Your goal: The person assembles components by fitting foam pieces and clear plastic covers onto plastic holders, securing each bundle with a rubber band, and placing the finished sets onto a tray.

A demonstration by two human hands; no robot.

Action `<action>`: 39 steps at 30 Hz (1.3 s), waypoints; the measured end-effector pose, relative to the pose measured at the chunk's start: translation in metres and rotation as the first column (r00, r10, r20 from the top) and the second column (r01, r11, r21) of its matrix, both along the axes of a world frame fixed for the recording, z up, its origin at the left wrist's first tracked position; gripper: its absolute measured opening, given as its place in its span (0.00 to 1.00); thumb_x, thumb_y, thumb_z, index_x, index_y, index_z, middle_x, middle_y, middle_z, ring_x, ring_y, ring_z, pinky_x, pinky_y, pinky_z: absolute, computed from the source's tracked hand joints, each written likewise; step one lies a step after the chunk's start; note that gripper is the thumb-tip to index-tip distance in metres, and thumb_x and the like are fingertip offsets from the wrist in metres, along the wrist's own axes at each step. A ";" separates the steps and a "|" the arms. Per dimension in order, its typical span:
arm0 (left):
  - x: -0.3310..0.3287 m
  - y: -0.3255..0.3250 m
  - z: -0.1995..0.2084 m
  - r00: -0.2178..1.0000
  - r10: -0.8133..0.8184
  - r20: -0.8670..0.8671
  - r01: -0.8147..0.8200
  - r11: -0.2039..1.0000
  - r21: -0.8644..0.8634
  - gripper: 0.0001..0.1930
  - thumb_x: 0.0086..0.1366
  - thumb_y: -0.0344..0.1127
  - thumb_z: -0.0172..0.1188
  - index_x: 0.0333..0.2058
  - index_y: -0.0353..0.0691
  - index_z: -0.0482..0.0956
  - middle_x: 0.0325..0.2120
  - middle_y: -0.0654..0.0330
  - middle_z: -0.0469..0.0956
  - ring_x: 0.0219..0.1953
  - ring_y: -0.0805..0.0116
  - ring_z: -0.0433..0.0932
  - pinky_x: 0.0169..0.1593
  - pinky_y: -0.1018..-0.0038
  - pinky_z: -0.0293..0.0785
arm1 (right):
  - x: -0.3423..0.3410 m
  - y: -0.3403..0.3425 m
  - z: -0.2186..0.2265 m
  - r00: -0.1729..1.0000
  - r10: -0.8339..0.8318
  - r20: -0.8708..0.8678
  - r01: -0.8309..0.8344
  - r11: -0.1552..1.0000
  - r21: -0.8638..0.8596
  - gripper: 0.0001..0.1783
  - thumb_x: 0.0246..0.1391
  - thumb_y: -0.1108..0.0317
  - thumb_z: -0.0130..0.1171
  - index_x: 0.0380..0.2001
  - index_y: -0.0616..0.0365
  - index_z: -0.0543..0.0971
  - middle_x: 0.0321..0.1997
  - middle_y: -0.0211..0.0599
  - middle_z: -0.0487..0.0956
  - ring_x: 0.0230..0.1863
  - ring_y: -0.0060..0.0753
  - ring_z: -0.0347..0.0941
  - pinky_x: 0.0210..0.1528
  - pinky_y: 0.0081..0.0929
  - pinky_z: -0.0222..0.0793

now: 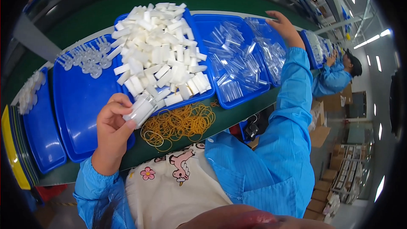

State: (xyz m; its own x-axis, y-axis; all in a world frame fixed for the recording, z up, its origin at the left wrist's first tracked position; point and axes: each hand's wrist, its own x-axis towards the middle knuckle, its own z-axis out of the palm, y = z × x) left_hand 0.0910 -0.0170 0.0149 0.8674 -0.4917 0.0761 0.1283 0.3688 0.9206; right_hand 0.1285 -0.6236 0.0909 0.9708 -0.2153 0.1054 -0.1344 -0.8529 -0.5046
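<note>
Left hand (113, 121) is grasping a small bundle of white blocks (140, 109), fingers curled over the top and hiding its near end. Bundle's long axis is running diagonally, far end pointing up-right toward the heaped white blocks (159, 53) in the blue tray (199, 95); bundle is sitting just below that heap. Whether a band is wrapping it is hard to make out.

Right hand (283, 25) is reaching far right of the heap, over a tray of clear plastic pieces (271, 53); fingertips are partly cut off, grip cannot be told.

Yellow rubber bands (180, 123) are lying on the green surface (237, 110), just below the heap.
</note>
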 end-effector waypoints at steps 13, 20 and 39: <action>0.000 -0.002 -0.002 0.999 -0.017 -0.035 0.018 1.000 0.002 0.11 0.52 0.23 0.61 0.35 0.40 0.75 0.43 0.57 0.67 0.46 0.71 0.68 0.54 0.73 0.66 | 0.008 -0.105 -0.075 0.875 -0.464 -0.135 0.454 0.885 -0.100 0.40 0.58 0.34 0.45 0.56 0.61 0.72 0.60 0.55 0.70 0.63 0.53 0.65 0.63 0.40 0.60; 0.000 0.000 -0.003 1.000 0.019 -0.002 -0.019 1.000 0.011 0.10 0.52 0.22 0.60 0.34 0.40 0.75 0.43 0.57 0.67 0.45 0.71 0.68 0.53 0.73 0.65 | 0.030 -0.100 -0.085 0.784 -0.621 -0.004 0.606 0.768 -0.207 0.45 0.58 0.31 0.39 0.55 0.65 0.73 0.57 0.61 0.72 0.61 0.59 0.66 0.63 0.43 0.59; 0.001 -0.002 -0.006 0.997 -0.008 -0.071 0.007 1.000 -0.011 0.10 0.52 0.22 0.61 0.34 0.40 0.75 0.43 0.58 0.67 0.45 0.71 0.68 0.52 0.73 0.66 | 0.051 -0.102 -0.110 0.937 -0.347 -0.048 0.329 0.918 -0.222 0.42 0.52 0.27 0.44 0.57 0.46 0.74 0.61 0.60 0.69 0.63 0.59 0.64 0.65 0.44 0.56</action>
State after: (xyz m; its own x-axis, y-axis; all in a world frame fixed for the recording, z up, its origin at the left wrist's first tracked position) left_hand 0.0925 -0.0191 0.0090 0.8670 -0.4979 0.0199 0.1958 0.3772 0.9052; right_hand 0.1795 -0.7257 -0.0188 0.8514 -0.5142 0.1036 -0.4674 -0.8333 -0.2952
